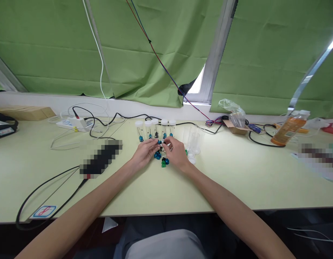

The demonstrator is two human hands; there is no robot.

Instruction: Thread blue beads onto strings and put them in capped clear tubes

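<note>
My left hand (144,154) and my right hand (177,153) meet over the middle of the table. The left fingertips pinch a small blue piece (159,142), too small to name more exactly. Thumb and fingers of the right hand are closed at the same piece's right side; what they grip is partly hidden. Below the hands lie loose blue pieces (157,155) and a green piece (163,164). Behind them stand several transparent tubes (139,131) with white caps, holding blue and dark pieces with thin stems. By my right hand are uncapped transparent tubes (194,142) and white caps (192,158).
A dark, blurred-out object (101,158) with a black cable lies on the left. Farther back are a power strip (80,124) and white cords. On the right, an orange drink bottle (290,127) leans, near a small cardboard box (235,127) with a plastic bag.
</note>
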